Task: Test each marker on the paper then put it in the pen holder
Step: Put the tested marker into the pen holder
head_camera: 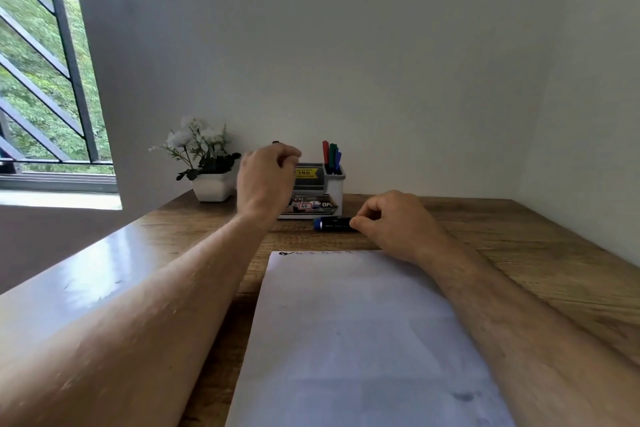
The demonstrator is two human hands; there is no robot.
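Note:
A white sheet of paper [353, 329] lies on the wooden table, with a small black mark at its far left corner. Behind it stands a grey pen holder [334, 184] with red, green and blue markers [331, 154] upright in its right compartment. My left hand [265, 180] is raised in front of the holder's left side, fingers curled round a dark marker whose tip [276, 142] just shows above the knuckles. My right hand [391, 222] rests on the table and pinches the end of a blue-capped marker [332, 223] lying flat in front of the holder.
A white pot with white flowers [204, 163] stands left of the holder against the wall. A barred window [45, 80] is at the far left. The wooden table [519, 253] ends at the wall behind and on the right.

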